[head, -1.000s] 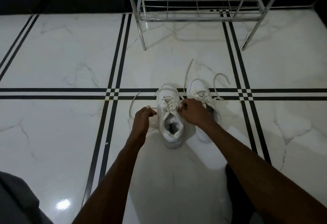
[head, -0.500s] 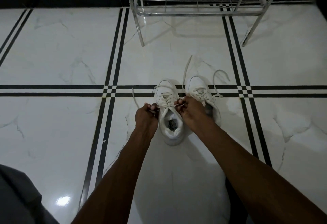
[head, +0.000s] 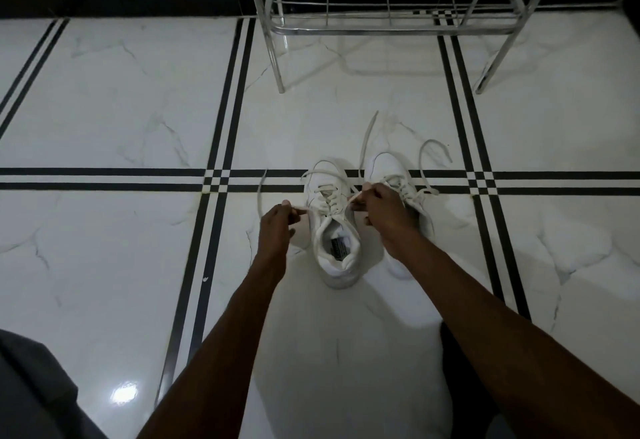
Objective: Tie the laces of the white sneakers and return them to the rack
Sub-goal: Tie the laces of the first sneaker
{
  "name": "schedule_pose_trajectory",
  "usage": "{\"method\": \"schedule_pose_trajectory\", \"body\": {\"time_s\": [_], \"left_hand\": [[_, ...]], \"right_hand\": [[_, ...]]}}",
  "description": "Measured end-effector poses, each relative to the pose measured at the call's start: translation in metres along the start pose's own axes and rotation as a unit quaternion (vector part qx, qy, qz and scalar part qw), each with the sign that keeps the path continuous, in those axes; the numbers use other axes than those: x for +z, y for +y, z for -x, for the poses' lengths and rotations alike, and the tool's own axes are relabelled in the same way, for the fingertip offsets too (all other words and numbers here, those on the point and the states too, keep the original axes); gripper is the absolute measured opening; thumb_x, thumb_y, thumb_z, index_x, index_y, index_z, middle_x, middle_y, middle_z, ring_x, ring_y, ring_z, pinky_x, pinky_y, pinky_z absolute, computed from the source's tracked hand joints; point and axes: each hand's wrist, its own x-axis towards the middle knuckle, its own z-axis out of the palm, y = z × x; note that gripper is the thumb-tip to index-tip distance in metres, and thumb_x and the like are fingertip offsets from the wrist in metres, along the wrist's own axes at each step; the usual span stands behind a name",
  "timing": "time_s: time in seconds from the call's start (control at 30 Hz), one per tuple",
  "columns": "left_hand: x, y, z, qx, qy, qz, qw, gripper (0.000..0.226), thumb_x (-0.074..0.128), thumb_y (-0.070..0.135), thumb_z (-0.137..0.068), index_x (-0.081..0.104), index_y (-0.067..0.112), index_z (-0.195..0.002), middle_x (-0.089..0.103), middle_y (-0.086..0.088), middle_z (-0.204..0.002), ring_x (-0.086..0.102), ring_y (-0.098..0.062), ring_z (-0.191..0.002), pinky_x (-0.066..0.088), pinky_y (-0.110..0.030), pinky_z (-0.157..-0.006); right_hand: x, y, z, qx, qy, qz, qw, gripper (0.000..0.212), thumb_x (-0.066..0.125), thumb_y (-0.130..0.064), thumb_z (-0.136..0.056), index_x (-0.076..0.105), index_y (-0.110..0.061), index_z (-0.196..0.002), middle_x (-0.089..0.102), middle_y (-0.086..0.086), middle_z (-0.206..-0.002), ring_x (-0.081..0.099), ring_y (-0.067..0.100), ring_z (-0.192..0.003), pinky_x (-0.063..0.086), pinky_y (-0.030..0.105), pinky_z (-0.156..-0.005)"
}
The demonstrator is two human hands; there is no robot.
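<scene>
Two white sneakers stand side by side on the floor, toes pointing away from me. The left sneaker (head: 335, 237) sits between my hands. My left hand (head: 277, 224) pinches one lace end at the shoe's left side. My right hand (head: 382, 208) pinches the other lace end at its right, and both laces run taut across the tongue. The right sneaker (head: 398, 175) is partly hidden behind my right hand, and its loose laces (head: 433, 154) trail over the floor.
A chrome wire shoe rack (head: 388, 28) stands just beyond the sneakers, its lowest shelf bare. The floor is glossy white marble with black stripe lines (head: 104, 179). Dark clothing (head: 31, 386) shows at the lower left corner.
My hands have drawn apart, pulling the left sneaker's lace ends out to each side. The camera has tilted, so the rack sits higher in view.
</scene>
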Motion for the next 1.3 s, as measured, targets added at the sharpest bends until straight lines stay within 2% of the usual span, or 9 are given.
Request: {"method": "schedule_pose_trajectory", "body": {"time_s": [0.1, 0.23, 0.33, 0.43, 0.77, 0.87, 0.97, 1.1, 1.3], "left_hand": [[-0.014, 0.006, 0.003, 0.077, 0.002, -0.099, 0.992, 0.038, 0.047, 0.031, -0.107, 0.073, 0.009, -0.091, 0.075, -0.006, -0.103, 0.064, -0.019, -0.106, 0.046, -0.03, -0.082], [-0.01, 0.028, 0.005, 0.091, -0.042, -0.035, 0.994, 0.04, 0.05, 0.028, -0.105, 0.076, 0.003, -0.088, 0.08, -0.002, -0.097, 0.071, 0.001, -0.093, 0.044, -0.028, -0.086], [0.003, 0.041, 0.006, 0.058, -0.102, 0.045, 0.992, 0.043, 0.044, 0.028, -0.106, 0.076, 0.007, -0.085, 0.081, -0.006, -0.104, 0.071, -0.015, -0.108, 0.042, -0.034, -0.093], [0.013, 0.046, 0.005, 0.045, -0.116, 0.085, 0.989, 0.045, 0.042, 0.029, -0.106, 0.066, 0.02, -0.07, 0.075, -0.003, -0.085, 0.071, -0.024, -0.098, 0.047, -0.039, -0.093], [0.019, 0.035, 0.003, 0.178, -0.114, -0.071, 0.975, 0.025, 0.041, 0.014, -0.109, 0.064, 0.011, -0.118, 0.072, 0.005, -0.096, 0.068, 0.001, -0.084, 0.053, -0.016, -0.076], [0.017, 0.036, 0.003, 0.205, -0.129, -0.112, 0.964, 0.025, 0.041, 0.014, -0.109, 0.061, 0.015, -0.123, 0.073, -0.003, -0.113, 0.071, -0.01, -0.098, 0.057, -0.02, -0.081], [0.017, 0.038, 0.004, 0.221, -0.139, -0.154, 0.953, 0.026, 0.042, 0.012, -0.109, 0.058, 0.017, -0.128, 0.072, -0.001, -0.111, 0.07, -0.002, -0.087, 0.056, -0.021, -0.079], [0.017, 0.04, 0.002, 0.237, -0.121, -0.225, 0.937, 0.023, 0.046, 0.024, -0.105, 0.055, 0.03, -0.125, 0.072, 0.001, -0.105, 0.071, -0.015, -0.089, 0.06, -0.048, -0.088], [0.02, 0.046, 0.001, 0.246, -0.103, -0.241, 0.933, 0.012, 0.055, 0.025, -0.098, 0.047, 0.03, -0.106, 0.077, 0.0, -0.089, 0.075, -0.02, -0.08, 0.057, -0.062, -0.085]], "right_hand": [[-0.006, -0.007, -0.004, -0.017, -0.013, 0.053, 0.998, 0.026, 0.049, -0.026, -0.102, 0.063, -0.016, -0.082, 0.072, 0.004, -0.089, 0.071, 0.019, -0.09, 0.044, 0.025, -0.059], [-0.001, -0.025, -0.002, 0.077, -0.067, -0.11, 0.989, 0.026, 0.05, -0.027, -0.1, 0.063, -0.008, -0.089, 0.075, 0.011, -0.102, 0.069, 0.021, -0.093, 0.039, 0.022, -0.049], [0.002, -0.033, 0.001, 0.079, -0.091, -0.172, 0.978, 0.029, 0.048, -0.034, -0.102, 0.055, -0.018, -0.08, 0.076, 0.01, -0.104, 0.073, 0.021, -0.096, 0.038, 0.024, -0.053], [0.002, -0.034, 0.0, 0.041, -0.102, -0.138, 0.984, 0.025, 0.051, -0.037, -0.1, 0.062, -0.02, -0.087, 0.075, 0.003, -0.094, 0.072, 0.017, -0.085, 0.04, 0.026, -0.057], [0.004, -0.021, -0.006, -0.094, -0.132, 0.06, 0.985, 0.037, 0.051, -0.008, -0.101, 0.06, -0.023, -0.133, 0.075, -0.003, -0.098, 0.067, -0.001, -0.073, 0.047, 0.021, -0.059], [0.006, -0.021, -0.005, -0.113, -0.118, 0.067, 0.984, 0.029, 0.056, -0.007, -0.098, 0.059, -0.017, -0.125, 0.077, 0.005, -0.1, 0.069, -0.002, -0.07, 0.048, 0.02, -0.055], [0.009, -0.019, -0.01, -0.097, -0.086, 0.038, 0.991, 0.026, 0.069, -0.013, -0.088, 0.055, -0.013, -0.11, 0.075, 0.011, -0.109, 0.075, 0.015, -0.087, 0.05, 0.024, -0.055], [0.009, -0.022, -0.012, -0.062, -0.068, 0.023, 0.995, 0.015, 0.078, -0.016, -0.08, 0.072, -0.013, -0.094, 0.078, 0.003, -0.089, 0.074, 0.011, -0.077, 0.054, 0.027, -0.062], [0.003, -0.017, -0.017, -0.128, -0.147, 0.041, 0.98, 0.018, 0.075, -0.007, -0.085, 0.077, -0.001, -0.102, 0.076, 0.013, -0.092, 0.074, 0.02, -0.082, 0.057, 0.026, -0.072]]}}
